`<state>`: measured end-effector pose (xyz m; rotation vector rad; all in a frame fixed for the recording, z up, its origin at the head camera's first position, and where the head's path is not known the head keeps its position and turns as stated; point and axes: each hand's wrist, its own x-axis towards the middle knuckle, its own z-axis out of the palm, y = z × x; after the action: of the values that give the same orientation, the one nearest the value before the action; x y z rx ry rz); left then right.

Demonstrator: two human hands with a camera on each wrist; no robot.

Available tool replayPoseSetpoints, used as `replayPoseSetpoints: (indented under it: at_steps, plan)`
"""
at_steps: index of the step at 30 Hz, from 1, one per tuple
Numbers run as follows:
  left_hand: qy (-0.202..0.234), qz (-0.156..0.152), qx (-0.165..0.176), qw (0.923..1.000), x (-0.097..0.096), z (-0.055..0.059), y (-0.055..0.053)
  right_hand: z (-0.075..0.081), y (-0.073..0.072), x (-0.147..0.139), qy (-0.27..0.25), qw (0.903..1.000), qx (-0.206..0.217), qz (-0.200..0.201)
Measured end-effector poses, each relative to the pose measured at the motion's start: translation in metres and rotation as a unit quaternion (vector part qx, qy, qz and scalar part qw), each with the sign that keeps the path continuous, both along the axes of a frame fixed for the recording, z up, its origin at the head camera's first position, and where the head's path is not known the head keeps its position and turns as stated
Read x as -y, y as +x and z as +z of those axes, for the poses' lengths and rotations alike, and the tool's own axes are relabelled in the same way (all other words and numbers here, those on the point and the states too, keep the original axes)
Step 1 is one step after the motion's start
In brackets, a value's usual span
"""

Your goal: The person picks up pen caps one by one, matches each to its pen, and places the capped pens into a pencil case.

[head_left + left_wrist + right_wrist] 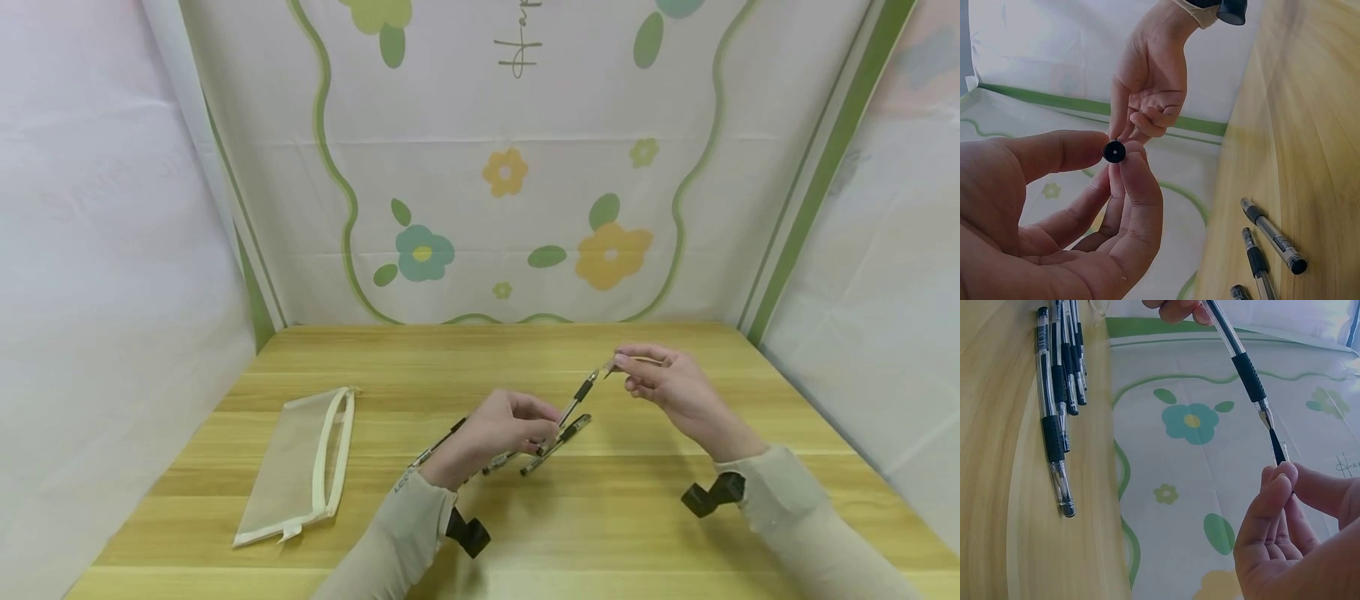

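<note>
My left hand [510,429] pinches a clear gel pen [582,391] near its back end, holding it above the table with the tip slanting up and to the right. In the right wrist view the held pen [1249,376] shows its black rubber grip and bare tip. Between thumb and fingertips, my right hand [678,398] pinches a clear pen cap [1280,452] with a black clip. The cap's mouth is right at the pen's tip. Below the hands lie several similar capped pens [1054,437], partly hidden by the left hand in the head view.
A pale see-through zip pouch [288,467] lies flat at the left of the wooden table [585,542], its zipper side facing right. A white cloth [465,108] with printed flowers stands behind the table, and white cloth panels flank it.
</note>
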<state>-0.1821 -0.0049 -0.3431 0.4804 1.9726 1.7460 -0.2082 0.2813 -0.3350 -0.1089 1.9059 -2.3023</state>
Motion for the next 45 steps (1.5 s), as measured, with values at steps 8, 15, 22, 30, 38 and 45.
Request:
replayPoseSetpoints:
  at_steps: [8,15,22,30,38,45]
  plan:
    - [0.001,0.003,0.004,1.0,-0.002,0.0,0.002,-0.004,0.0,0.004,0.0,1.0,-0.003,0.003]
    - [0.012,0.0,0.006,0.9999,-0.003,0.0,0.003,-0.006,0.0,0.007,0.013,0.9998,-0.009,0.016]
    - [-0.005,-0.009,-0.019,0.9998,-0.002,0.0,0.004,-0.005,0.003,0.009,0.041,0.9986,-0.018,0.028]
    - [-0.023,-0.012,-0.034,0.9991,-0.001,0.003,0.004,-0.002,0.003,0.01,0.031,0.9984,-0.032,0.035]
    - [-0.01,-0.003,-0.035,0.9993,0.0,0.005,0.003,-0.002,0.002,0.008,0.02,0.9979,-0.04,0.047]
    - [0.068,-0.008,-0.021,0.9974,0.002,0.007,0.001,0.001,0.004,0.006,0.004,0.9962,-0.057,0.065]
